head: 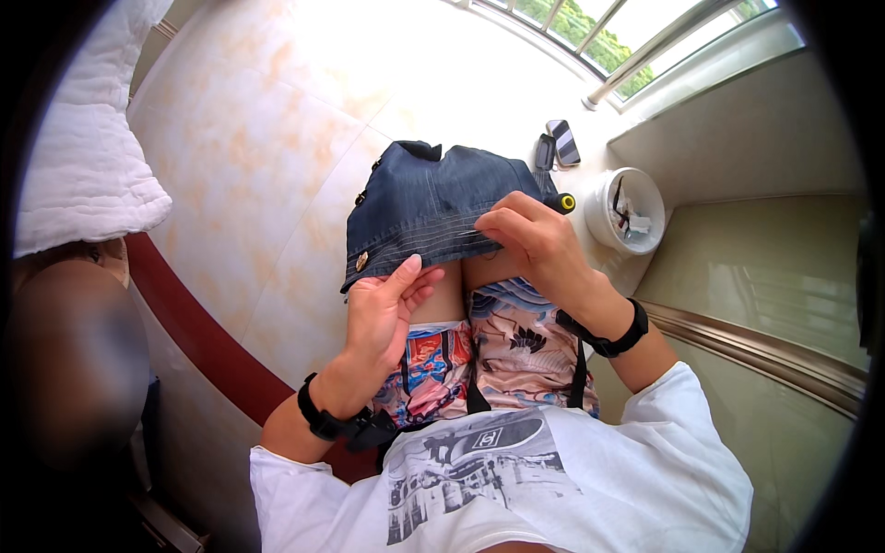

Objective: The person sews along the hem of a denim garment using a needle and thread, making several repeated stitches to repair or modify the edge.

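A dark blue denim garment (442, 190) lies across my knees, with rows of pale stitching along its near band and a metal button (361, 260) at the band's left end. My left hand (387, 297) holds the near edge of the band, thumb on top and the other fingers curled. My right hand (529, 231) is above the band's right part, thumb and forefinger pinched on a thin needle (471, 233). Just beyond the right hand is a dark spool with a yellow-ringed end (567, 202); part of it is hidden.
A white bucket (596, 214) with scraps and a dark tool in it stands at the right by the wall. A phone (564, 143) and a small black case (545, 152) lie on the tiled floor beyond. White quilted cloth (90, 152) hangs at the left; window railings are at the top right.
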Tool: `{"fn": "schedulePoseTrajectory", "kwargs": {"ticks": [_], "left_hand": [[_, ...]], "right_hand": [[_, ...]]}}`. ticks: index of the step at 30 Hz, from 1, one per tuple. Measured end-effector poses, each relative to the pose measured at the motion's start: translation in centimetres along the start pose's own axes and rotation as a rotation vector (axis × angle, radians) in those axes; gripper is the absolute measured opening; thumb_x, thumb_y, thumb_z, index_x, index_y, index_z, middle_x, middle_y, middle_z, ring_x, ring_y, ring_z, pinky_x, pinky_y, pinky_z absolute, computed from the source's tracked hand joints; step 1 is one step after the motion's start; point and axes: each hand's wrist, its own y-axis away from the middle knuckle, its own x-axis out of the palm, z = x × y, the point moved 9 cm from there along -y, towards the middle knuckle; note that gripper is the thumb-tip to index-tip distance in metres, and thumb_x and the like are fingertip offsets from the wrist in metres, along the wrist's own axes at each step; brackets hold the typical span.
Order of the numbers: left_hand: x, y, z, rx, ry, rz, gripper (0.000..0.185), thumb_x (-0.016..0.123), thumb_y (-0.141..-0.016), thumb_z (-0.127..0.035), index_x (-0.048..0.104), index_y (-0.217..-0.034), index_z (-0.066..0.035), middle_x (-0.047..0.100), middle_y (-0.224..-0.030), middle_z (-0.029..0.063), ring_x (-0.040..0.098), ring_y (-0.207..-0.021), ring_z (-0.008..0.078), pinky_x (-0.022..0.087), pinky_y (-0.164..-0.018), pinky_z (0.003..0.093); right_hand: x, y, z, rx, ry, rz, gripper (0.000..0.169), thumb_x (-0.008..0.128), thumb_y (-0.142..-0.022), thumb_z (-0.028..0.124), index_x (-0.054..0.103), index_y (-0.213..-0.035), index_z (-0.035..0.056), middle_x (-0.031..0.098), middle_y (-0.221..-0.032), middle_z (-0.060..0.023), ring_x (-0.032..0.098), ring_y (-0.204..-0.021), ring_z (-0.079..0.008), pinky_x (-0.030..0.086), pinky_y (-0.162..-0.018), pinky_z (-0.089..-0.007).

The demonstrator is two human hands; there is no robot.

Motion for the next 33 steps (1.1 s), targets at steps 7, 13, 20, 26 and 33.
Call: {"fn": "schedulePoseTrajectory", "kwargs": {"ticks": [7,13,20,26,33], "left_hand": [[0.2,0.2,-0.2,0.019,-0.022,0.001,0.021,0.065,-0.091,-0.015,0.063,-0.096,0.005,0.068,-0.097,0.0155,0.067,-0.089,0.0199,0.053,-0.077,0.0283],[0.0,0.0,-0.1,0.011,-0.015,0.009,0.021,0.065,-0.090,-0.014,0.065,-0.099,0.005,0.068,-0.097,0.0147,0.067,-0.089,0.0215,0.052,-0.078,0.0285],[0.1,0.1,-0.1,0.020,-0.006,0.009,0.021,0.065,-0.090,-0.014,0.065,-0.098,0.006,0.068,-0.096,0.0149,0.067,-0.089,0.0217,0.052,-0.078,0.0287],[0.3,0.2,-0.2,0.015,-0.032,0.007,0.021,0.064,-0.091,-0.015,0.064,-0.095,0.005,0.068,-0.096,0.0151,0.067,-0.089,0.0200,0.053,-0.077,0.0282],[0.7,0.1,0.0,0.042,-0.029,0.007,0.020,0.065,-0.090,-0.014,0.064,-0.094,0.006,0.069,-0.094,0.0160,0.067,-0.089,0.0217,0.053,-0.077,0.0306]], "right_hand": [[1.3,0.2,0.1,0.021,-0.067,0.111,0.014,0.063,-0.077,-0.007,0.063,-0.087,0.0023,0.059,-0.082,-0.0089,0.062,-0.073,-0.0236,0.050,-0.062,-0.0303],[1.8,0.2,-0.1,0.066,-0.237,0.161,0.014,0.059,-0.079,-0.010,0.062,-0.087,0.0011,0.059,-0.083,-0.0081,0.062,-0.074,-0.0207,0.049,-0.065,-0.0272],[1.1,0.2,-0.8,0.119,-0.229,0.136,0.013,0.058,-0.080,-0.011,0.062,-0.086,-0.0007,0.060,-0.084,-0.0077,0.061,-0.075,-0.0184,0.049,-0.066,-0.0274],[2.5,0.3,-0.1,0.135,-0.433,0.244,0.003,0.061,-0.085,-0.002,0.062,-0.087,0.0001,0.059,-0.083,-0.0062,0.058,-0.074,-0.0159,0.047,-0.066,-0.0273],[5.1,1.5,-0.6,0.276,-1.014,0.422,0.004,0.061,-0.089,0.003,0.063,-0.087,0.0001,0.058,-0.085,-0.0001,0.051,-0.074,-0.0077,0.042,-0.065,-0.0237]]}}
